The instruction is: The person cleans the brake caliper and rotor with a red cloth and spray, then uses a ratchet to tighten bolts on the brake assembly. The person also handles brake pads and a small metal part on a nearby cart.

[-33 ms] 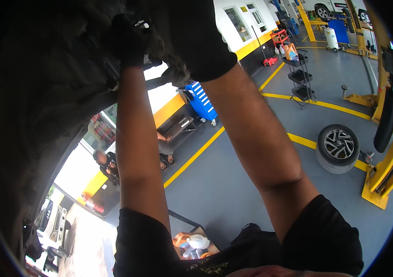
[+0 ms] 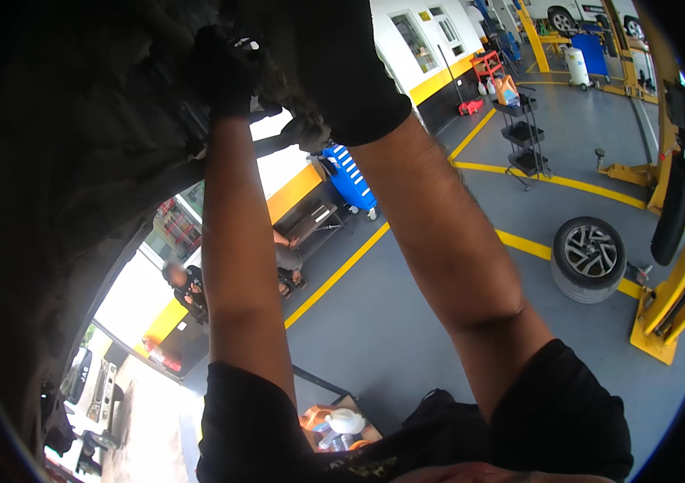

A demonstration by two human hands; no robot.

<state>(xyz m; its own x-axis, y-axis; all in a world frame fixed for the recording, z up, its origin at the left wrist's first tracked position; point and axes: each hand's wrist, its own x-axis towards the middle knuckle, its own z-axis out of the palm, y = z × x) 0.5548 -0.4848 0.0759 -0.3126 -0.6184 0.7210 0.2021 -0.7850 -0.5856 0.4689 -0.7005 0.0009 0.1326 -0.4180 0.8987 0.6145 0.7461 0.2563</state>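
Observation:
Both my arms reach up to the dark underside of a raised vehicle [image 2: 117, 153]. My left hand [image 2: 225, 76], in a black glove, looks curled beside a small shiny metal spot, around something too dark to make out. Close to its right, my right hand [image 2: 350, 76], also black-gloved, is raised against dark, rough-looking parts [image 2: 306, 129]. The fingers of that hand are lost in shadow, so whether it grips anything cannot be seen.
Below my arms stands a box of bottles [image 2: 346, 427]. Wheels [image 2: 589, 253] lie stacked on the grey floor by a yellow lift post [image 2: 668, 314]. Farther off are a black tiered cart [image 2: 523, 133], a blue tool cabinet [image 2: 350, 177] and a seated person [image 2: 188, 286].
My right forearm and wrist have shifted very slightly left. My left hand stays in the same place.

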